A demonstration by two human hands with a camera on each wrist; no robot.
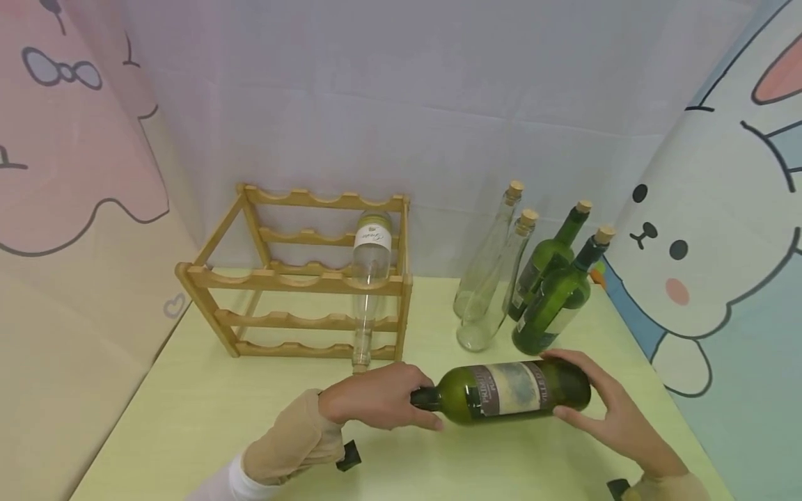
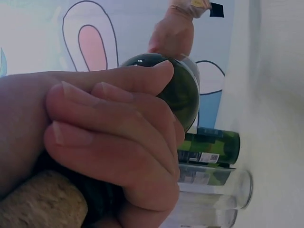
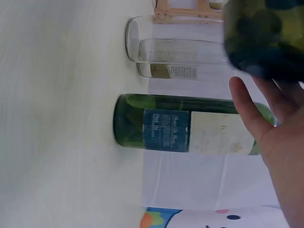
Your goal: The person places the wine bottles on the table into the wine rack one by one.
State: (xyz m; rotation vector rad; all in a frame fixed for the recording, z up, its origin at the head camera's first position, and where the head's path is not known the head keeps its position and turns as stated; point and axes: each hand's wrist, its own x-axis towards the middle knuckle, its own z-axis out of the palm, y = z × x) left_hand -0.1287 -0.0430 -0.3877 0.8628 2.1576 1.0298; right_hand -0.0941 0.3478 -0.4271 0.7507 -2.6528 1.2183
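Note:
A green wine bottle (image 1: 510, 390) with a picture label lies sideways in front of me, held above the table between both hands. My left hand (image 1: 379, 396) grips its neck, fingers wrapped round it; the cork (image 2: 45, 202) shows past the hand in the left wrist view. At the base end my right hand (image 1: 620, 421) holds the bottle with thumb and fingers on opposite sides. In the right wrist view the dark bottle base (image 3: 266, 38) is above that hand's fingers.
A wooden wine rack (image 1: 294, 281) stands at the back left, with a clear bottle (image 1: 372, 261) lying in its right column, neck forward. Two clear corked bottles (image 1: 479, 334) and two green corked bottles (image 1: 537, 337) stand upright right of it, close behind the held bottle.

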